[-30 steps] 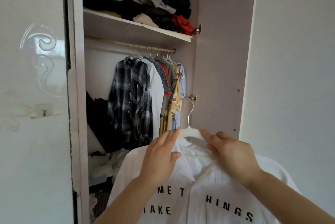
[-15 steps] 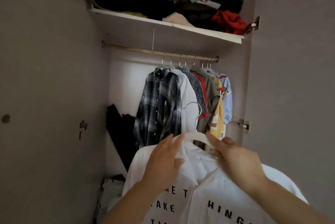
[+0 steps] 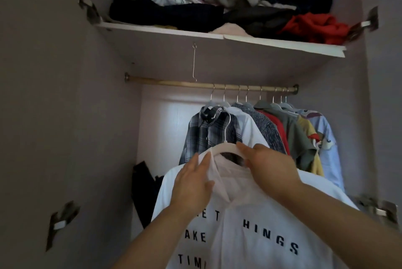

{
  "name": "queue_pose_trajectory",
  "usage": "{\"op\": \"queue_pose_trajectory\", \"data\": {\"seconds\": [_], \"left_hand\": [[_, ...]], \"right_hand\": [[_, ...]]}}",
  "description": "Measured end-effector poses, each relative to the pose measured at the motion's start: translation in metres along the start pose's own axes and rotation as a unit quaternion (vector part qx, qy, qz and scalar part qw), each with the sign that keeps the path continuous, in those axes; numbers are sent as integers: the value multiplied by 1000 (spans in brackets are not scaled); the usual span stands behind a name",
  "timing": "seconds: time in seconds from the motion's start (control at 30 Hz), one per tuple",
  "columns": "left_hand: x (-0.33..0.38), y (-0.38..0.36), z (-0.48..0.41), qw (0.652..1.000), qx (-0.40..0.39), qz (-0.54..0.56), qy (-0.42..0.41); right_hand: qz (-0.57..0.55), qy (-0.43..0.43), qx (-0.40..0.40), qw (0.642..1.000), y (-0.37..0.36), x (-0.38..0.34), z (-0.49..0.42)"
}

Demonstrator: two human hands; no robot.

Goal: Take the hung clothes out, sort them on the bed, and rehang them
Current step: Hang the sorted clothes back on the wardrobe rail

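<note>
A white shirt with black lettering hangs on a white hanger in front of me, below the wardrobe rail. My left hand lies on the shirt's left collar with its fingers nearly straight. My right hand grips the hanger's right arm at the shirt's shoulder. The hanger's metal hook points up in front of a plaid shirt. Several shirts hang on the rail's right half.
A shelf above the rail carries a heap of crumpled clothes. A thin wire hook dangles from the shelf. Dark cloth sits low at the wardrobe's left. Door hinges stick out on both sides.
I have moved closer to the wardrobe and the view has tilted up. Both hands have lifted the white shirt on its hanger higher, towards the rail.
</note>
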State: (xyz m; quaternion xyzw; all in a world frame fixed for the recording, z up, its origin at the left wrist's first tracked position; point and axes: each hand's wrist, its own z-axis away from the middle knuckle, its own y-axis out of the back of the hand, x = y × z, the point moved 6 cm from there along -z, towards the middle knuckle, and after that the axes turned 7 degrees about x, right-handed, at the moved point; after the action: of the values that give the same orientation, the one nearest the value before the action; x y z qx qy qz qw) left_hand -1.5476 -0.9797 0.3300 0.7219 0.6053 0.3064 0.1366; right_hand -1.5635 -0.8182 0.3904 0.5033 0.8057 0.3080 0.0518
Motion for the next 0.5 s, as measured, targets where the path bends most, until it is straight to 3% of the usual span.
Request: {"op": "queue_pose_trajectory", "data": {"seconds": [0.27,0.5], "left_hand": [[-76,-25,-138,999,42,13,-18],[-115,-51,-219,994,55,89,-1]], "right_hand": [[9,-1,57,998,-59,-18,-133],[26,-12,88,996,-85,-14,-221]]}}
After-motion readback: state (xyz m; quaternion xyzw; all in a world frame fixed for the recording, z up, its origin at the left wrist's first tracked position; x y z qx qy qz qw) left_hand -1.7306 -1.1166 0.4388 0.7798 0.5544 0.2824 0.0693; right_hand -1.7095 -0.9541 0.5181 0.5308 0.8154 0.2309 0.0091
